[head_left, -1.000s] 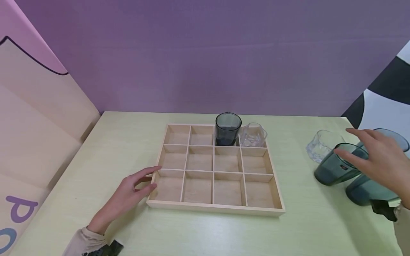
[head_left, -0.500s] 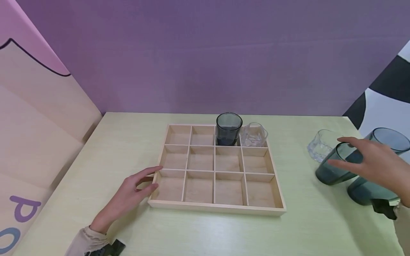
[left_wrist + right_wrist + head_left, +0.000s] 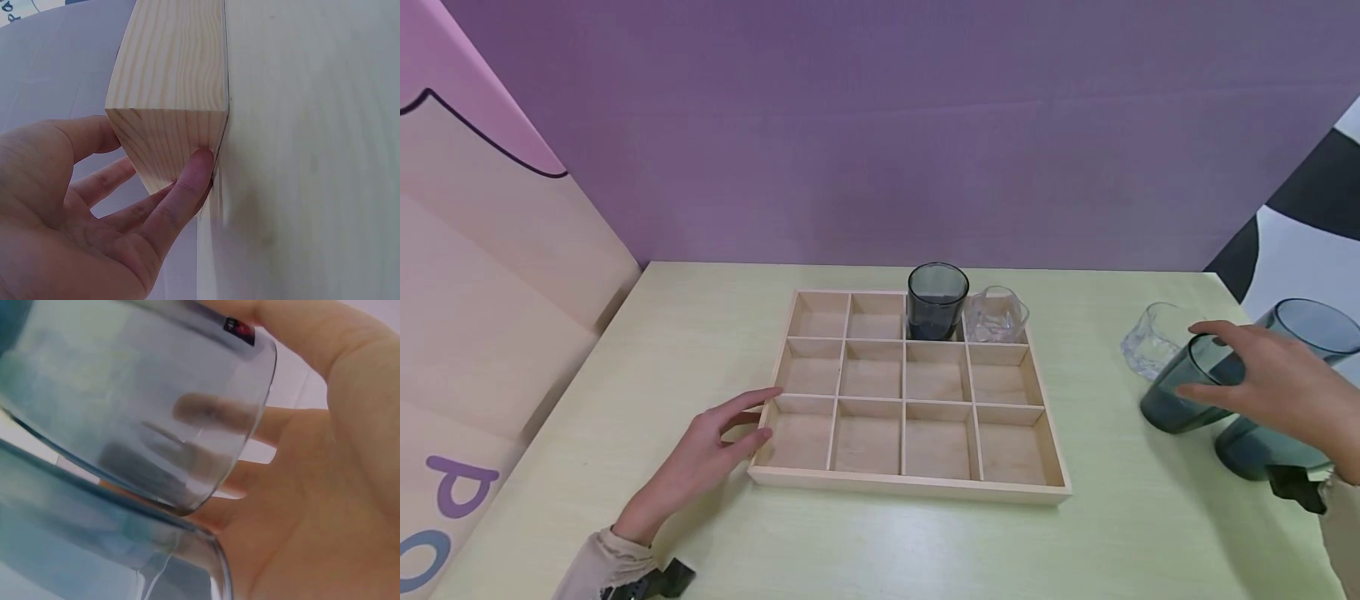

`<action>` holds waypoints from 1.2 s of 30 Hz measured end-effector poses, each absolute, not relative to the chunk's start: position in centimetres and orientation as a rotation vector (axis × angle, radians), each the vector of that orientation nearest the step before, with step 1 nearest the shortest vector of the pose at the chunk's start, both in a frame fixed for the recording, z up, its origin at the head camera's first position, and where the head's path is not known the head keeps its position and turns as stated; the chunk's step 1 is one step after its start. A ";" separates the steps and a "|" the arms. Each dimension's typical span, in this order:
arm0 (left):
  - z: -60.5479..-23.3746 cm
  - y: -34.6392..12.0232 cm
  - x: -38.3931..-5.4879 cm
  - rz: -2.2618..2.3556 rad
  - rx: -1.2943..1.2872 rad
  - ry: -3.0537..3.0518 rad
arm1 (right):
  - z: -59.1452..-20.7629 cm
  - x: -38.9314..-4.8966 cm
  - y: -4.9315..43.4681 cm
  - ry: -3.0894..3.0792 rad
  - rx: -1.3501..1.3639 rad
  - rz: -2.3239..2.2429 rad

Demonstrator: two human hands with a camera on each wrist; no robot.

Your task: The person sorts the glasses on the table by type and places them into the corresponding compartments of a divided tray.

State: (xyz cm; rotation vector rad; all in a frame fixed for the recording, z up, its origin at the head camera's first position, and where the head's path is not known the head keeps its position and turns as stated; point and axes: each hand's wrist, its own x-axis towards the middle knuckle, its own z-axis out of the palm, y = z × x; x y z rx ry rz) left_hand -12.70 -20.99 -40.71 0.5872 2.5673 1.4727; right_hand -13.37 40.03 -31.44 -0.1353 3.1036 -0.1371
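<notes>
My left hand (image 3: 700, 454) rests at the left side of a divided wooden tray (image 3: 910, 486), index finger on its rim and thumb against the outer wall. In the left wrist view the thumb lies on the tray's bare wood side (image 3: 172, 62). A smoky dark glass (image 3: 934, 312) stands in the third compartment of the back row. Beside it, a clear wavy glass (image 3: 996, 317) occupies the back right compartment. At the right, my right hand (image 3: 1288, 379) grips a blue-grey glass (image 3: 1172, 400) near its rim; in the right wrist view the fingers show through the glass (image 3: 125, 381).
Close around the gripped glass are two more blue-grey glasses, one nearer me (image 3: 1262, 450) and one behind my hand (image 3: 1318, 325). A second clear wavy glass (image 3: 1150, 342) stands just to its left. A purple wall (image 3: 880, 150) borders the table's back edge.
My right hand has lowered onto the blue-grey glass, and its thumb and fingers have come in around the rim. The left hand and the tray have stayed where they were.
</notes>
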 end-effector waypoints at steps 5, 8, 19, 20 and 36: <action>-40.7 -21.0 -12.8 1.473 0.596 2.569 | -31.3 -13.4 39.8 3.108 -0.137 -0.128; -40.6 -21.0 -12.8 1.473 0.599 2.570 | -31.1 -13.5 39.7 3.118 -0.155 -0.121; -40.6 -21.1 -12.6 1.473 0.585 2.573 | -31.0 -13.6 39.2 3.147 -0.241 -0.082; -40.6 -21.1 -12.6 1.471 0.583 2.574 | -31.0 -13.6 39.2 3.143 -0.241 -0.078; -40.6 -21.0 -12.6 1.452 0.589 2.594 | -30.3 -12.9 37.8 3.128 -0.163 -0.075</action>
